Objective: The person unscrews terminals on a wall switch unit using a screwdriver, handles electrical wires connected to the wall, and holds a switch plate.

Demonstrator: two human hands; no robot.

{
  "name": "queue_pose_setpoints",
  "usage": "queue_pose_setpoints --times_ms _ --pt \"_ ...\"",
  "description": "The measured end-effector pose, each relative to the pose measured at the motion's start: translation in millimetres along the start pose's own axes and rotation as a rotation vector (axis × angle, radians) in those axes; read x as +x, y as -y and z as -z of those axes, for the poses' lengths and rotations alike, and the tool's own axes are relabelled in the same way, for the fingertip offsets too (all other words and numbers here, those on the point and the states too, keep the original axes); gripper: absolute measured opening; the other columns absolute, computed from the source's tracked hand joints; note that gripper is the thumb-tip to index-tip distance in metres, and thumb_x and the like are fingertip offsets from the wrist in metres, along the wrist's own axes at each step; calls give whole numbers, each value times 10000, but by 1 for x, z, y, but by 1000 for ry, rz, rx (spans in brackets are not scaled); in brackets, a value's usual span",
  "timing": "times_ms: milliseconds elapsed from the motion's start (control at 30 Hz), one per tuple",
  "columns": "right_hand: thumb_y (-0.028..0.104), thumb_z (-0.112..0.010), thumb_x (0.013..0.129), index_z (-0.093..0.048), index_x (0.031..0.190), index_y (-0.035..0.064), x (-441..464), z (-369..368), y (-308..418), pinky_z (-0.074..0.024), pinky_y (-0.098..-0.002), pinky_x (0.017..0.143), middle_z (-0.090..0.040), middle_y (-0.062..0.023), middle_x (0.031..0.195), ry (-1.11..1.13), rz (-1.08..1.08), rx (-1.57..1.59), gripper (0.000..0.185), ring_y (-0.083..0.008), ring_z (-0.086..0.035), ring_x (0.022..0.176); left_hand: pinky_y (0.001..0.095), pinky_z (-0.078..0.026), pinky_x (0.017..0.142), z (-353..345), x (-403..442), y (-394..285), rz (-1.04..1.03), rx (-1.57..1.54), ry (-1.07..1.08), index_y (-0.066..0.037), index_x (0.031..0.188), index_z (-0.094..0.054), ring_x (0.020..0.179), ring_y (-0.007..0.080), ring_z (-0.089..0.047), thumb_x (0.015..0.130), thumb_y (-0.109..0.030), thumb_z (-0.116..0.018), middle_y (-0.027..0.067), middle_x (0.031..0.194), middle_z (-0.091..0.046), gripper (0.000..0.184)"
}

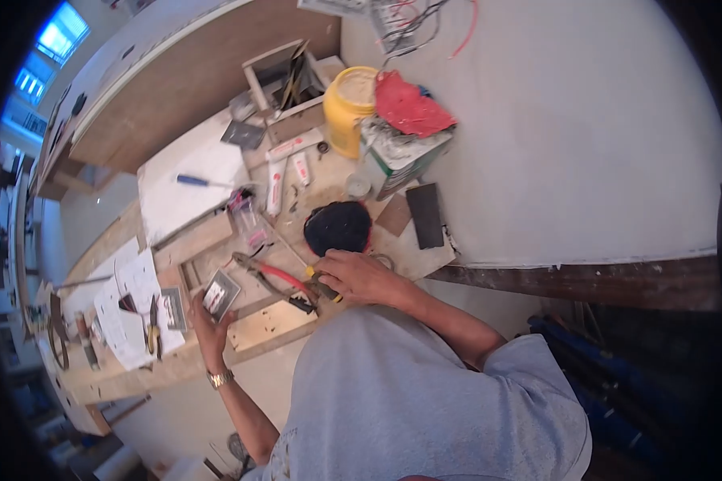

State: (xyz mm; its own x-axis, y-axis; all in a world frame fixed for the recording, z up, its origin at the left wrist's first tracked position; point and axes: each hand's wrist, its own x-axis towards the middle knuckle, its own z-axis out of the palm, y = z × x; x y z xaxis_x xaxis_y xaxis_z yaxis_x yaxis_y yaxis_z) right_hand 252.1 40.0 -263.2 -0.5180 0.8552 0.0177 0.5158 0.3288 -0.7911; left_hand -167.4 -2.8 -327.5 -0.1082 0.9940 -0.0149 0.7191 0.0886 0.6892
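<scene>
My left hand [208, 325], with a watch at its wrist, holds a small square plate [221, 295] with a grey border above the workbench. Its thumb and fingers are at the plate's lower left side. My right hand [346, 275] is closed around the yellow and black handle of a screwdriver [326, 287], whose thin shaft points up and left. Red-handled pliers [277, 275] lie between my two hands. A black round pad [338, 228] is just beyond my right hand. A light wooden board [271, 325] lies at the bench's near edge.
White tubes [276, 186], a blue screwdriver [192, 180] and a yellow tub [346, 120] stand or lie farther back. Papers [128, 297] and yellow-handled pliers [152, 330] are at the left. A dark block [425, 216] lies near the wall on the right.
</scene>
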Motion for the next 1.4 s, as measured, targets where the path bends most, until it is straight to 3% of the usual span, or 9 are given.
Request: queue_pose_setpoints --times_ms 200,533,700,800,967,1333,1400 --pt "144 -637 1029 -675 1169 -10 1 49 -11 -553 -442 861 -690 -185 1053 -261 20 65 212 -378 -685 1001 485 -434 1136 3 -2 9 -7 45 -32 20 1491 -512 1324 391 -531 710 -74 -883 229 1432 -560 869" --pt "173 -640 1063 -691 1166 -20 -47 66 -40 -558 -378 771 -736 -158 966 -399 -159 194 225 -259 -714 867 475 -499 1037 7 -4 -5 -35 136 -63 36 1419 -537 1184 380 -613 688 -175 -939 220 1284 -624 860" --pt "156 -625 1050 -687 1146 -34 -63 54 -44 -540 -424 743 -708 -189 886 -342 -282 227 222 -317 -698 788 479 -488 1003 5 -2 -15 31 93 -70 40 1410 -545 1152 369 -596 691 -227 -941 224 1246 -615 863" --pt "152 -627 1045 -682 1127 -38 -63 43 -45 -531 -424 744 -702 -191 901 -419 -177 247 214 -330 -687 794 470 -499 941 6 -4 -14 -51 114 -121 36 1346 -567 1067 352 -608 685 -240 -946 206 1172 -627 810" --pt "147 -626 1037 -667 1113 -35 -56 37 -38 -540 -433 780 -707 -198 961 -390 -178 213 202 -360 -697 867 420 -486 809 8 -10 -22 33 34 -121 10 1126 -564 880 263 -557 684 -249 -937 117 979 -573 634" --pt "155 -624 1040 -680 1122 -3 -36 14 -12 -554 -425 818 -717 -191 1020 -266 -70 229 186 -366 -714 928 383 -509 830 14 -39 -66 71 -50 -219 -12 1145 -540 885 225 -567 710 -214 -922 108 1052 -572 613" --pt "216 -624 1068 -675 1172 -9 -32 16 2 -554 -393 777 -719 -159 1007 -123 -135 325 253 -273 -724 867 382 -512 842 14 -43 -82 59 -70 -246 -12 1157 -540 893 223 -569 710 -205 -922 109 1073 -573 618"
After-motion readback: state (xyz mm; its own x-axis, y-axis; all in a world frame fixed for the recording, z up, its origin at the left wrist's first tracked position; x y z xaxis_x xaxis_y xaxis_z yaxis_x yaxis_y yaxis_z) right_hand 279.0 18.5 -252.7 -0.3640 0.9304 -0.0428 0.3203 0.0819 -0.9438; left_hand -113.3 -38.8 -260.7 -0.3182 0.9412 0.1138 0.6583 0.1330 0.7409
